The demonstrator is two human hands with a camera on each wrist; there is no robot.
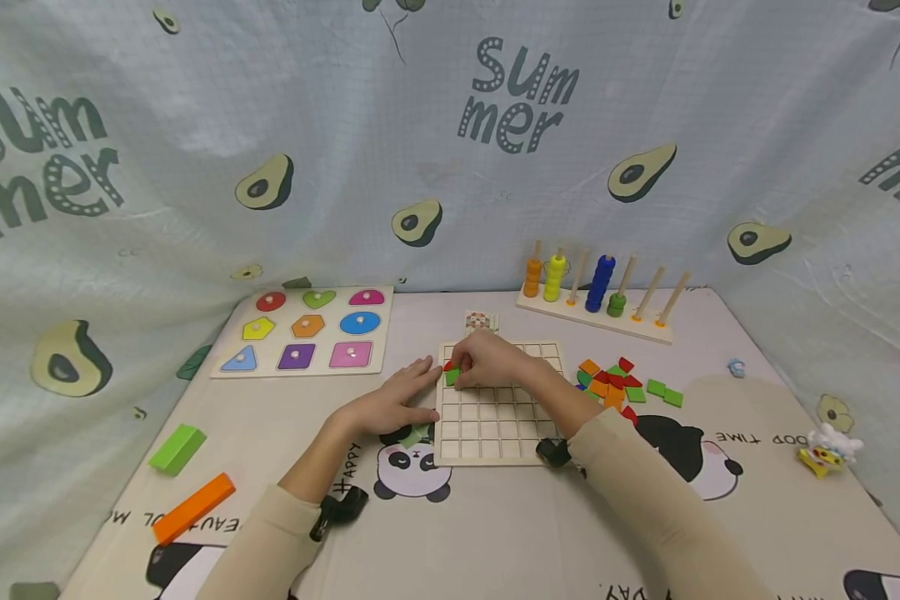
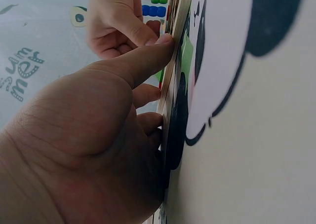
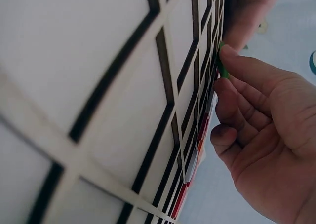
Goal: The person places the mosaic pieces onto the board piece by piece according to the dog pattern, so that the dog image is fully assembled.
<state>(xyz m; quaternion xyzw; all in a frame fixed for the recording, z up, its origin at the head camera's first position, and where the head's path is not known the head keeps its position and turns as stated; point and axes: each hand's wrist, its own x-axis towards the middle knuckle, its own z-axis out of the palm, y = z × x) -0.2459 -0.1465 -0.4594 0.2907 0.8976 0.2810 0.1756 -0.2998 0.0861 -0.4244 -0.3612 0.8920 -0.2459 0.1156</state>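
Note:
A pale wooden grid board [image 1: 495,432] lies flat at the table's middle. Over its upper left corner my right hand [image 1: 487,360] pinches a small green tile [image 3: 221,62] between thumb and fingertips. Beside that tile a red piece [image 1: 448,365] shows at the corner. My left hand [image 1: 392,400] rests along the board's left edge, its fingers extended and the thumb [image 2: 160,44] touching the edge. Whether the green tile sits inside a cell cannot be seen. Behind the board is a small patterned card [image 1: 482,322], partly covered by the right hand.
Loose red, orange and green pieces [image 1: 613,385] are heaped right of the board. A shape puzzle [image 1: 322,332] stands back left, a peg stacker [image 1: 596,312] back right. Green [image 1: 177,450] and orange [image 1: 193,508] blocks lie left; small toys [image 1: 828,450] sit far right.

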